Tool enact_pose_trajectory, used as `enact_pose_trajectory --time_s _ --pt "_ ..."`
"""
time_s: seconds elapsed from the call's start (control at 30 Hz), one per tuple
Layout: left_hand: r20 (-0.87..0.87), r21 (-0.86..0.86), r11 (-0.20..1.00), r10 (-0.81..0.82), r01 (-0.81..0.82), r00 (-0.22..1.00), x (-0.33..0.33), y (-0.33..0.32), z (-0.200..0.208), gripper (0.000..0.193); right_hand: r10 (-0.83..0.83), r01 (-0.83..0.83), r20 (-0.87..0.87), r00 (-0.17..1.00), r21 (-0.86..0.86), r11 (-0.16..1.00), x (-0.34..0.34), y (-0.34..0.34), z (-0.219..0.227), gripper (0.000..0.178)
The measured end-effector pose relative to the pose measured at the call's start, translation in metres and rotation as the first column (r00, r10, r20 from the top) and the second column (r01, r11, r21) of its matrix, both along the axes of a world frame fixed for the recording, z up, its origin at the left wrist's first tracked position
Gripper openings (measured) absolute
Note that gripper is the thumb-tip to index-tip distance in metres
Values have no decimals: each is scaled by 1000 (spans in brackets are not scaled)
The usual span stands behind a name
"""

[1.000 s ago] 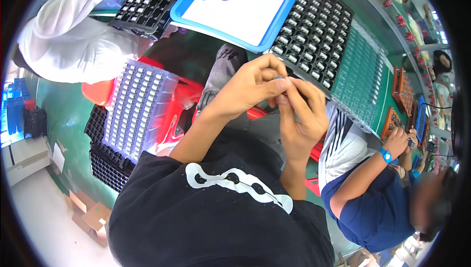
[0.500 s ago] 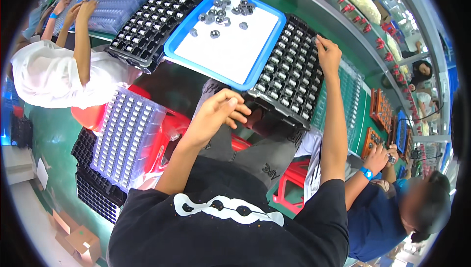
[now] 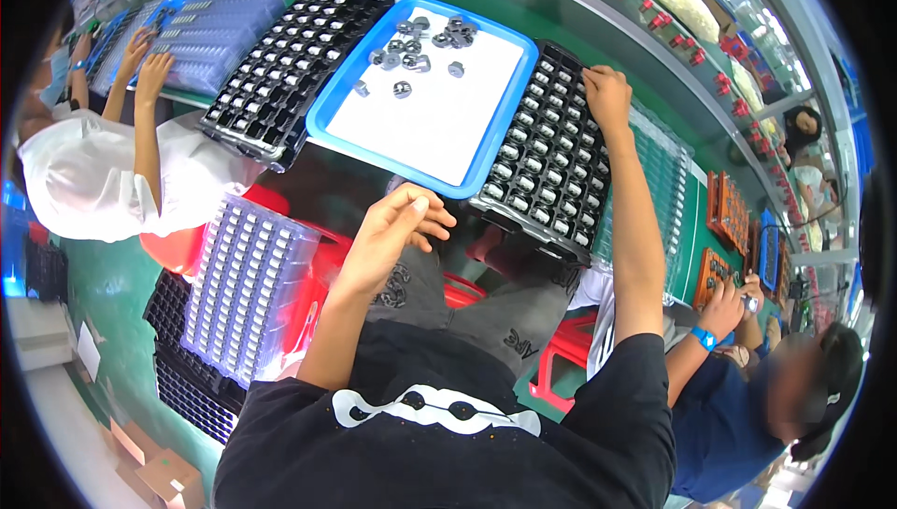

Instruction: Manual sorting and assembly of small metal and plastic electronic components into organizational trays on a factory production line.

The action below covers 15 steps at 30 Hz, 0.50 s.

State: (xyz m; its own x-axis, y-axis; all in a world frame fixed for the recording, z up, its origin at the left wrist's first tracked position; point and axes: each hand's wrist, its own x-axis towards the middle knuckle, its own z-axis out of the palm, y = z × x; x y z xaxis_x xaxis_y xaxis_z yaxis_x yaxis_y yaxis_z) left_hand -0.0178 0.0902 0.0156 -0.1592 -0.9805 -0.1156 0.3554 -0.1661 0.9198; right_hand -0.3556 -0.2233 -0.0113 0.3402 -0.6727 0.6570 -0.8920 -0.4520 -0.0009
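Note:
My right hand is at the far right corner of a black tray. Its fingers are pinched together over the tray's edge pockets, and whatever lies between them is hidden. Small metallic, cylinder-shaped parts stand in rows in that tray. Just in front of the blue-rimmed tray, my left hand hovers with loosely curled fingers apart and nothing in them. Several dark, rounded metal parts lie loose on the blue tray's white bottom, mostly toward its far side.
Another filled black tray stands left of the blue one. Clear plastic trays lie to the right. On my left, a part-filled clear tray rests near a red stool. Co-workers sit on both sides, one handling parts by orange trays.
My right hand has shifted a little left, in over the black tray's far right corner. My left hand stays nearly in place. The whole view has tilted slightly.

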Motion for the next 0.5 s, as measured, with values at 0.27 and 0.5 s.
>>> enact_pose_trajectory --time_s 0.27,0.5 --pt "16 12 1000 2 -2 1000 -8 -2 1 26 -127 128 -13 992 115 985 -2 -3 -6 18" --pt "-6 35 999 21 -21 1000 -4 0 -10 23 -104 100 225 969 30 995 -9 80 24 25"
